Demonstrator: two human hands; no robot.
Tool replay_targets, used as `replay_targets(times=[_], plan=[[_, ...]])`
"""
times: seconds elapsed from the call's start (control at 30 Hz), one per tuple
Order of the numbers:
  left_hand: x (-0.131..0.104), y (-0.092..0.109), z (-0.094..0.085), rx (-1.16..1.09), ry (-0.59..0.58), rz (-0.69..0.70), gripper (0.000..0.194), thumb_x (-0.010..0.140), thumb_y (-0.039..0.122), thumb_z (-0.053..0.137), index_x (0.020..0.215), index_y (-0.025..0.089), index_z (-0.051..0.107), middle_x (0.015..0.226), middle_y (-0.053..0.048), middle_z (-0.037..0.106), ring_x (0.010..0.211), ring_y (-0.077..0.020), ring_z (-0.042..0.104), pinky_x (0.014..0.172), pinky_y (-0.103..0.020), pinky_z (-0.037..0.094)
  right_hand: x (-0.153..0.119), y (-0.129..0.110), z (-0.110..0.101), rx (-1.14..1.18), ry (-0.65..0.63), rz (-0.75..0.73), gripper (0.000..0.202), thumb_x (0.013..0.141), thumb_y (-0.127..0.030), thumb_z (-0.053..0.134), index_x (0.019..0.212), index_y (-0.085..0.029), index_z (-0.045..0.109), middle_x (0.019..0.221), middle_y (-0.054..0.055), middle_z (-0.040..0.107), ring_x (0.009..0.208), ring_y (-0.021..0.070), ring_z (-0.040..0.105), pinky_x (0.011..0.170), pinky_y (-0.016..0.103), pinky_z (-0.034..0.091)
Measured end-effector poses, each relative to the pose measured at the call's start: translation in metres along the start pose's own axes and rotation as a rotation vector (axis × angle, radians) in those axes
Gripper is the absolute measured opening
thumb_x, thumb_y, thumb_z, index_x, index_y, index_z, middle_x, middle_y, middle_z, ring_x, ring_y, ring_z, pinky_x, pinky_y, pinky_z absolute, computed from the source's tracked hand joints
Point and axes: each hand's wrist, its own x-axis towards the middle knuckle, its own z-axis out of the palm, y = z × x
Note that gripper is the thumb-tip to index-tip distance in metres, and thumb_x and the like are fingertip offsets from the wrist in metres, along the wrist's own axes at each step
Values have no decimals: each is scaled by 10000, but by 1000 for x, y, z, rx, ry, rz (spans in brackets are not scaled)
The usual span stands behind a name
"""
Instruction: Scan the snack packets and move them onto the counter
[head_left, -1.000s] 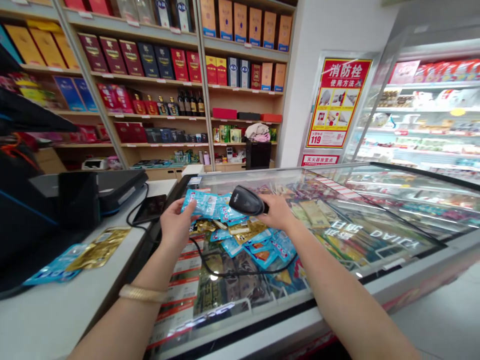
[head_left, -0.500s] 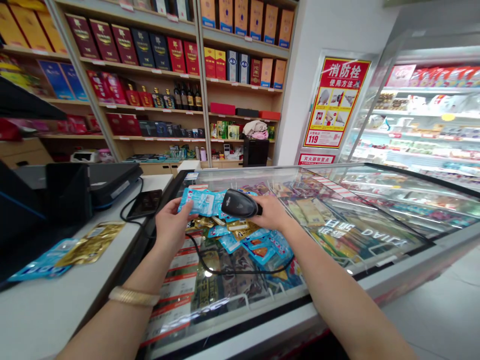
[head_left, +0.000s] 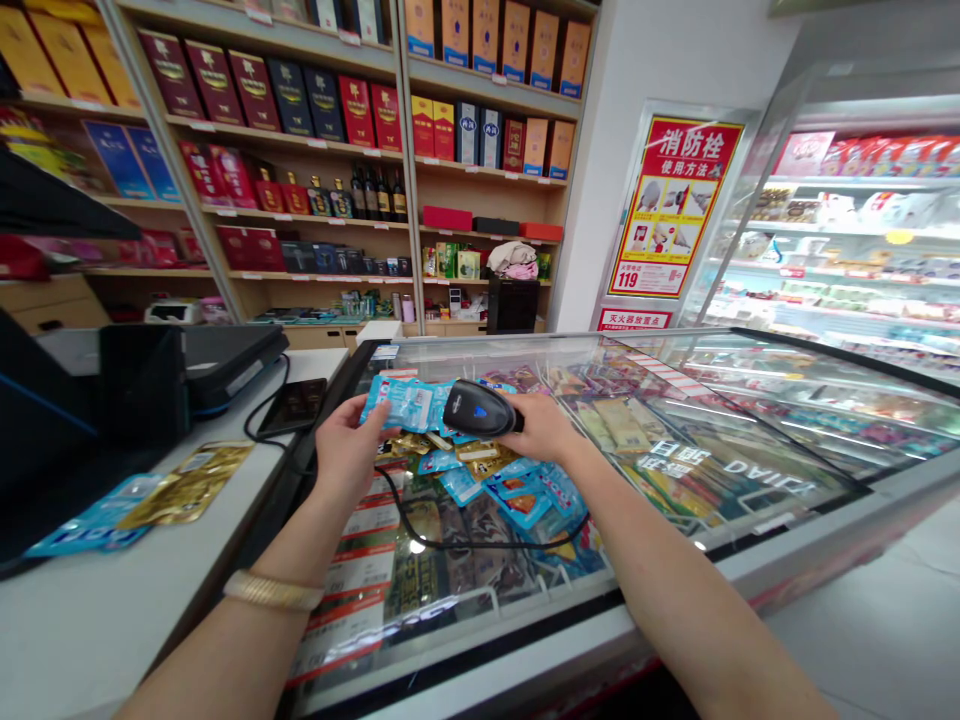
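Between the thumb and fingers of my left hand (head_left: pixel 346 440) is a blue snack packet (head_left: pixel 409 402), its printed back tilted toward me. My right hand (head_left: pixel 546 425) grips a black barcode scanner (head_left: pixel 480 408), whose head points left at the packet, close to it. A blue light shows on the scanner's top. Beneath both hands, several blue packets (head_left: pixel 521 498) and gold packets (head_left: pixel 480 457) lie in a loose pile on the freezer's glass top (head_left: pixel 600 400). The scanner's black cable (head_left: pixel 480 545) loops over the glass in front of the pile.
On the white counter (head_left: pixel 172 600) at left lie a gold packet (head_left: pixel 191 485), blue packets (head_left: pixel 97 520) and a dark phone (head_left: pixel 296 403). A black machine (head_left: pixel 225 365) stands behind them. Shelves of boxes and bottles (head_left: pixel 300 140) line the back wall; a lit chiller (head_left: pixel 862 230) is at right.
A blue light now shows on top of the scanner, where it was dark before. The view has shifted very slightly; both hands keep their hold and nearly the same place.
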Motion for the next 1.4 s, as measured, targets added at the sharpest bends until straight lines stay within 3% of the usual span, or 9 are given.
replay_targets(times=[0.23, 0.47, 0.6, 0.7, 0.87, 1.0, 1.17, 1.27, 1.4], plan=[[-7, 4, 6, -72, -33, -58, 440, 531, 319, 788, 905, 139, 642, 842, -24, 666, 711, -130, 626, 653, -283, 567, -1, 12, -4, -57, 178, 102, 257, 720, -292, 647, 957, -199, 680, 888, 63, 732, 829, 234, 673, 730, 290, 473], [-27, -2, 28, -200, -359, -184, 517, 634, 217, 779, 1129, 192, 630, 1194, -122, 651, 1153, -231, 606, 996, -411, 498, -9, 39, -6, -152, 391, 307, 324, 727, -381, 638, 982, -186, 687, 883, 92, 734, 840, 274, 670, 711, 318, 476], [-28, -9, 27, 16, -457, -58, 503, 670, 248, 741, 1163, 225, 642, 1390, -113, 559, 1313, -266, 492, 1067, -416, 424, -12, 47, -2, -190, 374, 331, 314, 743, -368, 608, 990, -189, 685, 898, 99, 730, 856, 287, 672, 728, 335, 481], [-18, -7, 18, 232, -364, 108, 439, 678, 243, 683, 1115, 200, 665, 1265, -117, 644, 1197, -268, 583, 1003, -416, 464, -13, 49, 1, -213, 368, 315, 336, 742, -377, 610, 1004, -181, 684, 895, 108, 726, 867, 295, 670, 738, 344, 483], [15, 22, -23, 574, -71, 302, 367, 682, 270, 610, 1032, 177, 674, 1055, -123, 696, 887, -244, 670, 816, -388, 526, -12, 51, 3, -244, 344, 298, 370, 751, -398, 602, 1036, -177, 682, 896, 116, 725, 855, 300, 668, 733, 360, 486], [38, 48, -91, 1033, 84, 402, 268, 569, 339, 724, 792, 210, 648, 868, -125, 655, 959, -357, 630, 884, -487, 470, -11, 48, 4, -261, 343, 308, 342, 732, -372, 611, 1010, -189, 688, 866, 104, 723, 844, 302, 667, 708, 351, 474], [50, 54, -170, 1370, 317, 207, 547, 379, 482, 816, 474, 219, 345, 612, -63, 483, 1068, -496, 533, 895, -651, 368, -12, 43, 4, -255, 340, 305, 348, 726, -373, 626, 1025, -205, 687, 877, 95, 730, 868, 304, 670, 690, 333, 467], [53, 51, -187, 1445, 350, 111, 606, 382, 539, 789, 464, 228, 276, 627, -77, 486, 1064, -505, 533, 869, -652, 373, -12, 42, 5, -235, 336, 301, 378, 736, -379, 624, 1068, -208, 682, 917, 96, 737, 881, 299, 677, 696, 329, 473], [52, 52, -185, 1347, 356, 262, 597, 340, 536, 808, 490, 242, 310, 579, -56, 476, 951, -472, 573, 833, -649, 387, -12, 41, 7, -230, 309, 298, 374, 748, -390, 614, 1063, -203, 689, 930, 101, 742, 868, 299, 685, 685, 329, 474]])
